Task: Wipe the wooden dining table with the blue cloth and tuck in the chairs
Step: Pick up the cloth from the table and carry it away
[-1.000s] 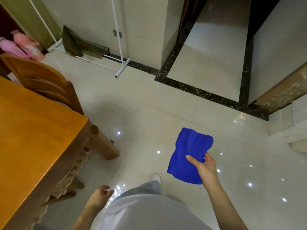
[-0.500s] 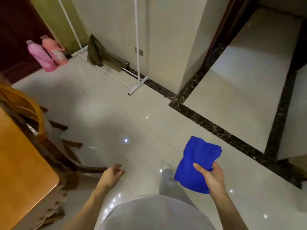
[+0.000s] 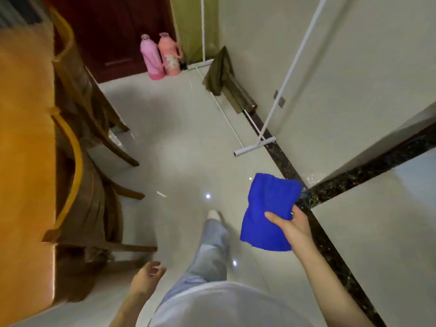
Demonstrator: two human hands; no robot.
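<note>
Head view shows a person standing on the pale tiled floor (image 3: pixel 179 142) beside the wooden tabletop (image 3: pixel 23 138), which fills the left side of the picture. The right hand (image 3: pixel 292 224) pinches the blue cloth (image 3: pixel 269 208) near one side, thumb on top and the other fingers hidden beneath. The cloth droops loosely over the floor, well apart from the tabletop. This looks like a carrying grip rather than a wiping one. To wipe, the cloth would have to lie flat under the palm.

The left hand (image 3: pixel 146 277) hangs low by the hip with its fingers loosely curled and holds nothing. It is probably kept free for a chair back.

Two chairs stand along the tabletop's edge nearest the person. The near chair (image 3: pixel 75 166) and the far chair (image 3: pixel 68 43) have their curved top rails close against that edge, while their legs reach out onto the floor. Blur makes it hard to tell whether either is fully tucked in.

Two pink flasks (image 3: pixel 160 57) stand on the floor by a dark door. The foot of a white rack (image 3: pixel 256 145) lies along the wall, which leaves the walkway beside the chairs open.
</note>
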